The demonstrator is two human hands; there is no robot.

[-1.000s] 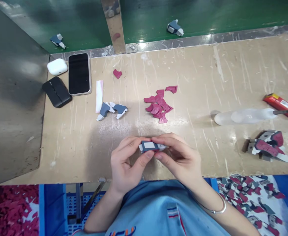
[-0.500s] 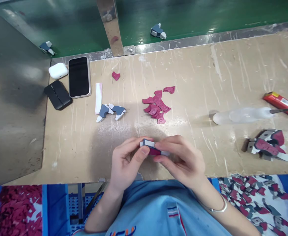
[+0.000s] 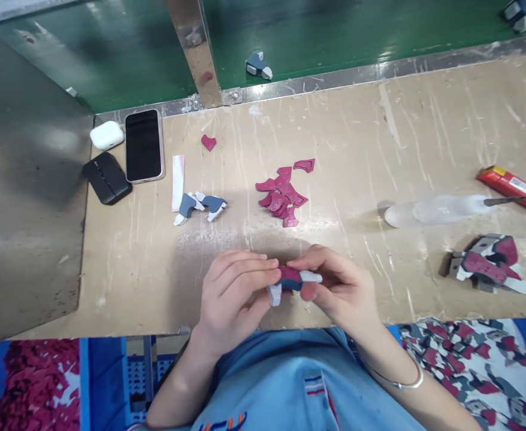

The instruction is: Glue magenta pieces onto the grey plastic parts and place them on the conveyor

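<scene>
Between my two hands, above the table's front edge, is a small part (image 3: 291, 278) in maroon, dark blue and white. My left hand (image 3: 240, 287) grips its left end, fingers over the top and thumb below. At its right side, my right hand (image 3: 335, 281) pinches it between thumb and fingers; a white tip points right. Beyond my hands lies a loose pile of maroon pieces (image 3: 283, 194), with a single maroon piece (image 3: 305, 165) just behind it. Two blue-and-white parts (image 3: 212, 205) rest to the left, beside a white strip (image 3: 178, 182).
A phone (image 3: 144, 146), white case (image 3: 107, 136) and black case (image 3: 107, 178) lie back left. To the right are a translucent bottle (image 3: 438, 211), red lighter (image 3: 514, 188) and assembled parts (image 3: 487, 263). Behind runs a green belt (image 3: 335, 36); bins of parts (image 3: 465, 359) sit below the table.
The held part has been turned, so its maroon face shows on top and a white end points down. My left fingers now cover its left end. Parts on the green belt have shifted left.
</scene>
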